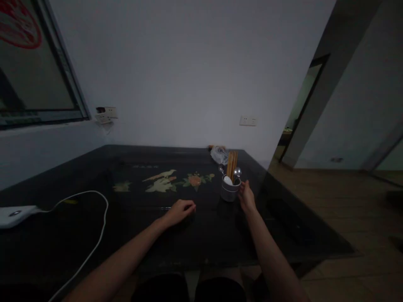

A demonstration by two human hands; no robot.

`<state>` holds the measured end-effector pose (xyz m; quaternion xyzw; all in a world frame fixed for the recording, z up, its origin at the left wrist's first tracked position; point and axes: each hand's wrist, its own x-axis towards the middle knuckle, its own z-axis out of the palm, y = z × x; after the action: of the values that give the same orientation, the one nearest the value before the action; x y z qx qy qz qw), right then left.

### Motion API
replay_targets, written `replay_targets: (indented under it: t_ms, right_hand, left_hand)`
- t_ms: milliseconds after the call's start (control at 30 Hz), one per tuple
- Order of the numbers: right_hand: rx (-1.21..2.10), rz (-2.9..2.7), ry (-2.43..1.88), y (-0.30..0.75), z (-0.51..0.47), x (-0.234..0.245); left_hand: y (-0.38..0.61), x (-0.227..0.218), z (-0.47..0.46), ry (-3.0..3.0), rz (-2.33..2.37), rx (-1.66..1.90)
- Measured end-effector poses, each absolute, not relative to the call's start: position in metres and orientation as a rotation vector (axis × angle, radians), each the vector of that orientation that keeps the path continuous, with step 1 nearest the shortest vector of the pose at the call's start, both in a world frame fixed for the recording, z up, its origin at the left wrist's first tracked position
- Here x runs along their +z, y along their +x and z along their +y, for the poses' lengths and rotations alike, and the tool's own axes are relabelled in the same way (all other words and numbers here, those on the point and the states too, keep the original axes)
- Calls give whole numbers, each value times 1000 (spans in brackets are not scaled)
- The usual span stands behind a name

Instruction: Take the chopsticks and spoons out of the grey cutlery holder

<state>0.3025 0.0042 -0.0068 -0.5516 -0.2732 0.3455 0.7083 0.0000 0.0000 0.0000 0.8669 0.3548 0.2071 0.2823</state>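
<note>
A small grey utensil cup [229,191] stands on the dark glass table [94,184] and holds wooden chopsticks [232,165] and metal spoons [236,172]. My right hand [246,197] rests against the cup's right side, fingers curled toward it. My left hand [180,211] lies on the tabletop left of the cup, fingers curled down over a thin dark item I cannot make out.
A white device [15,214] with a white cable [94,218] lies at the table's left. A crumpled clear bag [219,154] sits behind the cup. The table's top shows a bird-and-flower picture [163,180]. Wall sockets [248,121] and a doorway [302,109] are behind.
</note>
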Motion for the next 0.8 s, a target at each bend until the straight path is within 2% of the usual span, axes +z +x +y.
replay_targets:
  t_ms: [133,467,800]
  right_hand:
    - [826,-653,-1211,298,8,-12]
    - [729,-665,-1215,290,11,-19]
    - [900,-723,-1180,267,9,-14]
  left_hand:
    - [0,1,0,2313,951,562]
    - [2,1,-1,2271,972,625]
    - [3,5,-4,2249,948,698]
